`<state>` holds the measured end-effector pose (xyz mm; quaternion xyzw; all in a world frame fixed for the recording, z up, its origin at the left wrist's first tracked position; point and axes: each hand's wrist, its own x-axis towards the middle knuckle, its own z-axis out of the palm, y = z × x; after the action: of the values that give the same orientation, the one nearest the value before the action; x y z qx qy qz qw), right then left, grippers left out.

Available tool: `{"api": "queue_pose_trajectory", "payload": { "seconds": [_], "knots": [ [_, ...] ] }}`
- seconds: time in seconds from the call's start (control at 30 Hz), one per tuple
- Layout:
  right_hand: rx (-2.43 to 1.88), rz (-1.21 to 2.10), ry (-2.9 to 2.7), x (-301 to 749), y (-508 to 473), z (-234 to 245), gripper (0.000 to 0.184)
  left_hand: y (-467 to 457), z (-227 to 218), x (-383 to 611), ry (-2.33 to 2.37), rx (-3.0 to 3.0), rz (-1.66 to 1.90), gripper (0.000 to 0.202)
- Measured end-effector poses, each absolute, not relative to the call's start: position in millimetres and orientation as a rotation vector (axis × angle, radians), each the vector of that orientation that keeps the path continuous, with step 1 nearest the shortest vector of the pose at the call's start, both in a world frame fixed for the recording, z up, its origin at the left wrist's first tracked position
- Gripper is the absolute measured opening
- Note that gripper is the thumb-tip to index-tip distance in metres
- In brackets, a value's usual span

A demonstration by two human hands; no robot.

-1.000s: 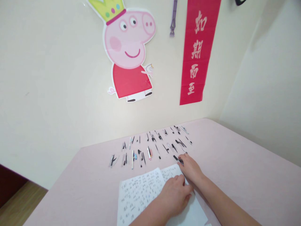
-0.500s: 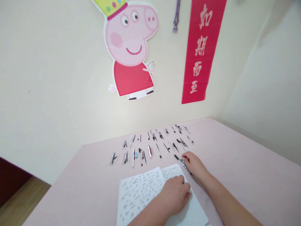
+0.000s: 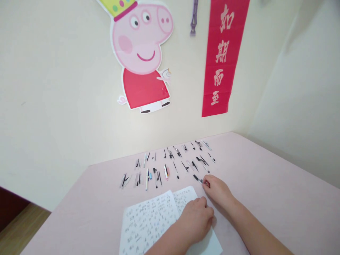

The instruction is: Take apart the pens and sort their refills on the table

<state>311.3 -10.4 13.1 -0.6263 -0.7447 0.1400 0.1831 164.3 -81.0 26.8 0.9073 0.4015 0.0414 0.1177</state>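
My right hand (image 3: 218, 189) is closed over a black-and-silver pen (image 3: 196, 177) lying on the pink tabletop, fingers pinched on its near part. The pen's dark end sticks out to the left; its other end is hidden by the hand. My left hand (image 3: 196, 216) rests with curled fingers on handwritten sheets of paper (image 3: 151, 216); what is under its fingertips, if anything, is hidden. Beyond both hands lie two rough rows of pens, refills and caps, including a white-and-pink pen (image 3: 166, 171) and a pale pen (image 3: 147, 179).
The pink table (image 3: 79, 212) meets the wall at the back. On the wall are a cartoon pig cutout (image 3: 146, 86), a red banner with characters (image 3: 221, 71) and a hanging purple strap (image 3: 194, 17). A wooden floor (image 3: 23, 226) shows at lower left.
The right hand has come over the pen and closed on it, covering its near end. A short refill-like piece beyond it is uncovered. The whole view has shifted slightly.
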Motion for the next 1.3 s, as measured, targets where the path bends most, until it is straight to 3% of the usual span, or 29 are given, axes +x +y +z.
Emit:
{"api": "queue_pose_trajectory", "payload": {
  "seconds": [0.63,0.93,1.1,1.3],
  "knots": [
    [-1.851,0.073,-2.121,286.6,-18.6,16.1,0.014,-81.9,18.6,128.1,1.222,2.473,0.215,0.025],
    [-1.538,0.387,-1.951,281.0,-20.1,11.0,0.013,-71.0,18.5,110.5,1.300,2.292,0.318,0.025],
    [-1.403,0.611,-1.888,270.7,-24.3,7.4,0.014,-53.8,19.2,105.6,1.303,1.792,0.660,0.016],
    [-1.374,0.672,-1.914,259.5,-31.0,7.0,0.013,-36.4,16.0,111.6,1.148,1.017,1.064,0.040]
  ]
}}
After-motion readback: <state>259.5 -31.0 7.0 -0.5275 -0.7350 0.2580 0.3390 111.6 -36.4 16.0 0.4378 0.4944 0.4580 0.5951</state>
